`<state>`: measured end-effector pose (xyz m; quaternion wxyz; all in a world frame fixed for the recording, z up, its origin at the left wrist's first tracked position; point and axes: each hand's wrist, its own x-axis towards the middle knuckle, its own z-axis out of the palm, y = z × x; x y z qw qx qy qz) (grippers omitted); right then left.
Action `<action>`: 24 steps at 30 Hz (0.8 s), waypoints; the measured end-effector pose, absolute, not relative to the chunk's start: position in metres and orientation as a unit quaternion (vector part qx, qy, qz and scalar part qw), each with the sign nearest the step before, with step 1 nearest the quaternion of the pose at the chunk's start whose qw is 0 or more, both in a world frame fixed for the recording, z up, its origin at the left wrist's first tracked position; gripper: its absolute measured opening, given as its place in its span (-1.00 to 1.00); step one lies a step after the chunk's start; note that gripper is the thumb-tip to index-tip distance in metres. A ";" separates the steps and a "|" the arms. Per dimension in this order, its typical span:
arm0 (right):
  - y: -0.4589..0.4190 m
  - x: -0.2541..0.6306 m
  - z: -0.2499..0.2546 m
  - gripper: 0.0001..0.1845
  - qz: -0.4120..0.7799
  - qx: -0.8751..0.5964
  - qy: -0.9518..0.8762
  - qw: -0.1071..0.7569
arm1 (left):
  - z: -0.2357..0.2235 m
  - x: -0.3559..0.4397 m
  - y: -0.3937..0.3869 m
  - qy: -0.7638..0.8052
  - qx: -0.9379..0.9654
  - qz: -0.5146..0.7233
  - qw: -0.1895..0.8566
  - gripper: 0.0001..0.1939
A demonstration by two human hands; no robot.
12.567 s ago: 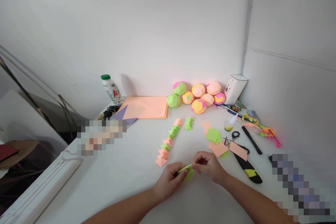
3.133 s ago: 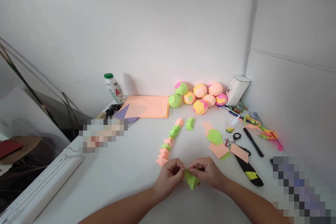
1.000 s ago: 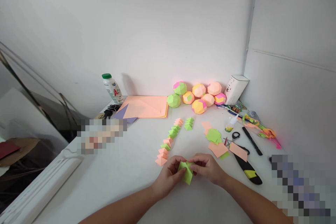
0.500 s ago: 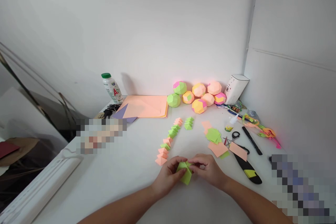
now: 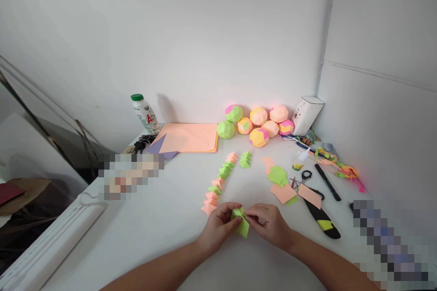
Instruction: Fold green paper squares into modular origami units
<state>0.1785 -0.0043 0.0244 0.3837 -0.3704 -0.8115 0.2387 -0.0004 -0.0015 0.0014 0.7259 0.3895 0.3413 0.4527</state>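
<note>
Between my two hands, just above the white table, is a folded piece of green paper [image 5: 243,228]. My left hand [image 5: 221,226] grips it from the left, thumb across its front and fingers behind. The fingertips of my right hand [image 5: 271,225] pinch its upper right edge. Beyond my hands runs a slanting row of folded paper units [image 5: 218,184] in peach and green. A short stack of green folded units [image 5: 245,159] stands to its right. Green paper squares [image 5: 277,175] and a peach sheet [image 5: 283,193] lie loose past my right hand.
Several faceted paper balls [image 5: 258,137] sit by the wall. Peach sheets [image 5: 189,137] and a bottle [image 5: 145,113] are back left. Scissors [image 5: 306,174], a glue bottle [image 5: 300,160], a black pen [image 5: 327,182] and a black-and-yellow cutter [image 5: 322,220] lie at right.
The green paper has turned slightly in my fingers, its lower corner shifting right. My right hand has tilted a little and stays pinched at the paper's edge.
</note>
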 end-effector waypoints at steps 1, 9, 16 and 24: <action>-0.005 0.178 0.025 -0.82 0.239 -0.369 -0.814 0.381 | 0.001 0.000 -0.001 0.340 0.391 0.452 0.726 -0.66; -0.005 0.179 0.022 -0.79 0.251 -0.383 -0.815 0.356 | 0.004 -0.001 -0.001 0.365 0.499 0.457 0.639 -0.71; -0.006 0.177 0.026 -0.80 0.268 -0.377 -0.807 0.368 | 0.007 -0.005 -0.002 0.384 0.645 0.404 0.522 -0.79; -0.003 0.180 0.026 -0.76 0.286 -0.408 -0.797 0.342 | 0.004 -0.006 -0.002 0.396 0.635 0.413 0.519 -0.77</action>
